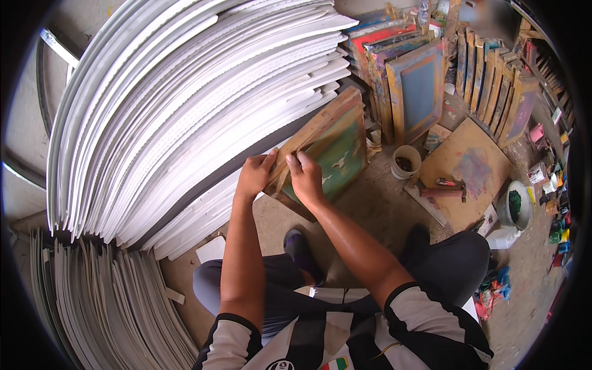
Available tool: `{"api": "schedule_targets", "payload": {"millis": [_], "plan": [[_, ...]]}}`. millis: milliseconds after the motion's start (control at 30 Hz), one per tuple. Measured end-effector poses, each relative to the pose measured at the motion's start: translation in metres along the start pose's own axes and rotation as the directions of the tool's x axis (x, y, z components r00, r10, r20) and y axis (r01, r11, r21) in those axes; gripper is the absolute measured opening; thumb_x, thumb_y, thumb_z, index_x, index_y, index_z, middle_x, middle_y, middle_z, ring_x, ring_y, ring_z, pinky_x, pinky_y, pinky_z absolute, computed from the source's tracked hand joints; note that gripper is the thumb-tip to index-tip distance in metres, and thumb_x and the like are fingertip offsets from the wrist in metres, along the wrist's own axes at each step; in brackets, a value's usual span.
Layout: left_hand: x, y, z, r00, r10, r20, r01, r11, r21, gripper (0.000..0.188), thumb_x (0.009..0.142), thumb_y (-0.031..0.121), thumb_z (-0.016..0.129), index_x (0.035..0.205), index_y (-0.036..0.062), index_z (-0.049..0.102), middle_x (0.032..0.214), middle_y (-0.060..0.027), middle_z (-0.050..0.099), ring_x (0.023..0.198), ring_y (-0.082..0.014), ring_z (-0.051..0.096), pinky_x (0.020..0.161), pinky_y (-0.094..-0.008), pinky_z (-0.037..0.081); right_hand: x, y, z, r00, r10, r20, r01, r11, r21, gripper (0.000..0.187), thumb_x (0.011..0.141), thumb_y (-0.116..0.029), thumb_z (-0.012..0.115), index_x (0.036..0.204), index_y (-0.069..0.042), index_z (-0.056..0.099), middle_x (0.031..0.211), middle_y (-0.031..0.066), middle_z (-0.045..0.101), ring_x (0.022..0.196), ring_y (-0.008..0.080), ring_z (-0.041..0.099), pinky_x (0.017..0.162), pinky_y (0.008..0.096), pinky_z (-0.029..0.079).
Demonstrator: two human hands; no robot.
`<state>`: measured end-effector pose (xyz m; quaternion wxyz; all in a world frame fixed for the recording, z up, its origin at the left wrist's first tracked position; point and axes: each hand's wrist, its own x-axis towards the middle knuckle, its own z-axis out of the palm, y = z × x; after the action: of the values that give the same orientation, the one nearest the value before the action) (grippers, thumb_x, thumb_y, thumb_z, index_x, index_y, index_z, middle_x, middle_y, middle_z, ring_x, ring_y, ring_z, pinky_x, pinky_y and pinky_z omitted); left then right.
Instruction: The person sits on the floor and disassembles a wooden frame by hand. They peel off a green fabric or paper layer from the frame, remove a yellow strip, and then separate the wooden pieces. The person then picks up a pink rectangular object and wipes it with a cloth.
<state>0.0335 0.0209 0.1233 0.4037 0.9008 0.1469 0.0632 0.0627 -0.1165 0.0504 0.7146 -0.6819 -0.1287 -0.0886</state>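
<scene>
Nearest me sits a person in a black-and-white striped shirt [327,339], knees spread in dark trousers [453,262], a dark shoe [299,250] on the floor between them. Both forearms reach forward to a wooden frame [339,145] with a green panel, held tilted just ahead of the feet and beside the white sheets [203,105]. The left hand [254,175] is clamped on its near corner, thumb up against the wood; the right hand [306,177], close by but apart from the left, grips the same frame with its thumb up. I can't tell whether its lower edge touches the floor. To the right lie a stained brown board [487,151] with a hammer [447,193] on it, a white bucket [404,172] just beside the board, and a pail [524,217] holding something green. Farther off, more frames [419,92] stand upright in rows, one showing a blue-grey panel.
</scene>
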Motion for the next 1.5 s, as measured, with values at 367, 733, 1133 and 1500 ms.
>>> {"api": "schedule_targets", "payload": {"millis": [367,733,1133,1500], "plan": [[0.005,-0.011,-0.009,0.992,-0.087,0.091,0.088,0.996,-0.006,0.054,0.105,0.046,0.055,0.098,-0.0032,0.075,0.071,-0.0104,0.062,0.072,-0.0128,0.052,0.071,-0.0326,0.047,-0.003,0.023,0.0,0.993,0.045,0.111,-0.068,0.974,0.214,0.027,0.106,-0.023,0.058,0.095,0.001,0.06,0.072,0.0169,0.056,0.064,0.0227,0.046,0.063,0.0385,0.045],[0.017,0.048,0.019,0.994,0.011,0.111,-0.061,0.885,0.462,0.069,0.099,0.071,0.043,0.101,0.0064,0.068,0.092,-0.0264,0.072,0.098,-0.0481,0.067,0.084,-0.0541,0.051,-0.002,0.014,-0.011,0.994,-0.069,0.09,0.057,0.989,0.134,0.021,0.104,-0.018,0.057,0.102,0.002,0.063,0.077,0.024,0.061,0.068,0.0412,0.061,0.063,0.0438,0.049],[0.031,0.036,0.017,0.987,0.053,0.15,-0.114,0.895,0.432,0.065,0.103,0.068,0.04,0.099,0.007,0.064,0.095,-0.0258,0.07,0.101,-0.0472,0.065,0.084,-0.052,0.049,-0.037,0.036,-0.015,0.998,0.068,-0.008,-0.066,0.988,0.14,0.035,0.101,-0.025,0.063,0.08,0.001,0.054,0.065,0.0215,0.053,0.057,0.034,0.053,0.057,0.0447,0.043],[0.032,0.026,0.018,0.988,0.031,0.15,-0.074,0.953,0.293,0.062,0.106,0.06,0.034,0.108,0.0073,0.066,0.105,-0.0259,0.07,0.108,-0.0472,0.063,0.088,-0.0515,0.048,0.005,0.01,-0.01,0.951,0.268,0.154,-0.284,0.954,0.093,0.043,0.1,-0.036,0.068,0.079,0.002,0.063,0.064,0.0086,0.06,0.054,0.0164,0.056,0.052,0.0358,0.043]]}}
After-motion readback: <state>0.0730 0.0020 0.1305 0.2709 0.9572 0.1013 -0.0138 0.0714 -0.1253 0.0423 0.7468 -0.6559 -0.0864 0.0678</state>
